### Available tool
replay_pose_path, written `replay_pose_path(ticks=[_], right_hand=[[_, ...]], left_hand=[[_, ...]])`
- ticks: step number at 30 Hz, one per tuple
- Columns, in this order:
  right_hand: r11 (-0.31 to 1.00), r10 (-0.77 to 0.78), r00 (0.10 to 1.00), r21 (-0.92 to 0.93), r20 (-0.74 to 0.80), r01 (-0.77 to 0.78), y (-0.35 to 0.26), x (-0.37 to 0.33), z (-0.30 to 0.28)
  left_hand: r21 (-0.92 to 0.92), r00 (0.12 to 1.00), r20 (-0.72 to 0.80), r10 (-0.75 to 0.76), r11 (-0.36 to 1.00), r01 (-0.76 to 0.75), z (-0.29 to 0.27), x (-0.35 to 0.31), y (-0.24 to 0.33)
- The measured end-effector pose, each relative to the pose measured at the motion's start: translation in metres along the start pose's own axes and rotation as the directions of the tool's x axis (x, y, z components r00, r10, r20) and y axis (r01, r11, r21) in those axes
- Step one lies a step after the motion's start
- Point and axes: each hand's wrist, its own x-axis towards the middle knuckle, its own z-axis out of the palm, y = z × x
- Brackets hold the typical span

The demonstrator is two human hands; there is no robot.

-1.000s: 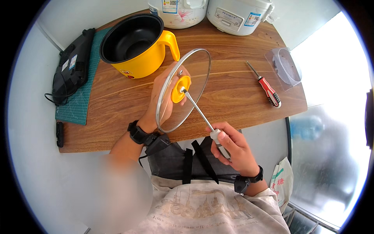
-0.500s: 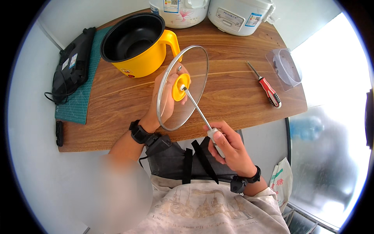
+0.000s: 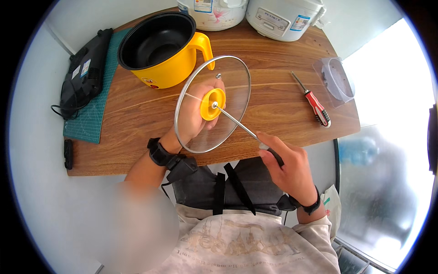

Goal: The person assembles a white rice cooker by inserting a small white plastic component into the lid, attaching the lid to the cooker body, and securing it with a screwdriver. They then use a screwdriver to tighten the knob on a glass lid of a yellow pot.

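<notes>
My left hand (image 3: 190,114) is behind a round glass pot lid (image 3: 236,93) with a metal rim, its fingers closed round the yellow knob (image 3: 207,112) at the centre. The lid is tilted up above the front of the table. A screwdriver (image 3: 242,126) with a long metal shaft meets a small screw in the middle of the knob. Its handle, partly hidden by the fingers, is in my right hand (image 3: 294,171), which grips it at the lower right of the lid.
A yellow pot (image 3: 171,71) with black inside stands behind the lid. Two white rice cookers (image 3: 283,20) are at the back. A red-and-black screwdriver (image 3: 316,107) and a clear plastic box (image 3: 338,82) lie right. A black device (image 3: 86,68) rests on a green cutting mat (image 3: 84,128).
My right hand has moved right and turned round the screwdriver's handle, so the shaft slants flatter. The lid has turned to face me more, while my left hand keeps its hold.
</notes>
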Motion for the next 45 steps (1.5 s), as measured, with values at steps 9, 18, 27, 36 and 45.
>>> replay_pose_path(ticks=[9,18,27,36,45], right_hand=[[0.796,-0.174,0.980,-0.573,0.095,0.197,-0.006,0.000,-0.027],[0.999,-0.034,0.999,-0.011,-0.038,0.034,0.008,-0.006,-0.010],[0.601,0.408,0.844,0.593,0.349,-0.536,-0.008,-0.014,0.001],[0.708,0.366,0.881,0.525,0.301,-0.473,-0.009,-0.010,0.010],[0.732,0.372,0.875,0.482,0.309,-0.482,-0.009,-0.009,0.011]], left_hand=[[0.044,0.974,0.075,-0.212,0.977,0.209,-0.002,0.000,-0.001],[-0.168,0.984,0.066,-0.166,0.970,0.175,0.001,0.005,0.005],[-0.221,0.971,-0.200,-0.129,0.972,0.083,0.009,0.004,0.002],[-0.089,0.995,-0.054,-0.090,0.992,0.085,0.001,0.004,0.003],[-0.086,0.996,-0.056,-0.070,0.994,0.065,0.001,0.004,0.001]])
